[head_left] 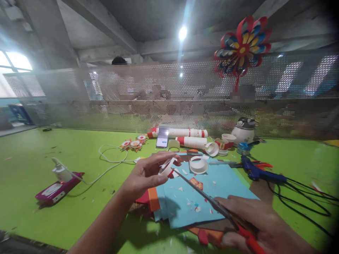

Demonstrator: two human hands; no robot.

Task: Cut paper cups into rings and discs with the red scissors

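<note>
My left hand (pixel 144 171) is closed around a cut piece of a white paper cup (pixel 165 168) with some red on its edge, held above the blue paper sheets. In my right hand (pixel 251 218) is a pair of scissors (pixel 205 195) with red handles. Their long blades point up and left, and the tips meet the lower right edge of the cup piece. Another white paper cup ring (pixel 198 165) lies just beyond on the blue paper (pixel 227 183). Small paper scraps and a red-and-gold printed piece (pixel 196 183) are strewn on the same sheet.
A blue glue gun (pixel 262 173) with black cable lies at right. Stacked paper cups (pixel 192 142), a phone (pixel 162 137) and a jug (pixel 245 132) stand toward the back mesh. A purple power strip (pixel 58 188) with a white cable is at left. A paper flower (pixel 243 49) rises at upper right.
</note>
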